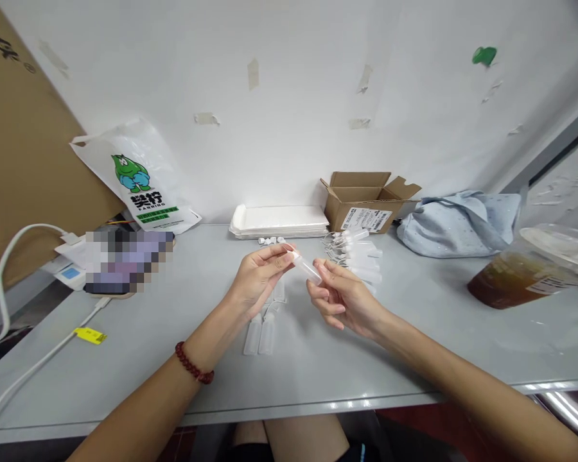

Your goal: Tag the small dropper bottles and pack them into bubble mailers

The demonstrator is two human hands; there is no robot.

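Observation:
Between my two hands, above the middle of the table, a small translucent plastic bottle [308,269] is held at a slant. My left hand [261,277] pinches its white top end. The lower end sits between the thumb and fingers of my right hand [340,294]. Below my left hand, similar translucent bottles [260,335] lie on the table, partly hidden by the hand. Several small white caps [271,240] lie just behind it. Past my right hand is a pile of bottles with white tops and thin cords [363,256].
On the grey table [173,385], white envelopes [282,221] and an open cardboard box [366,205] stand along the wall. A blue bag [457,224] and a drink cup [510,276] are right. A phone [130,263], cable [52,362] and plastic bag [144,179] are left.

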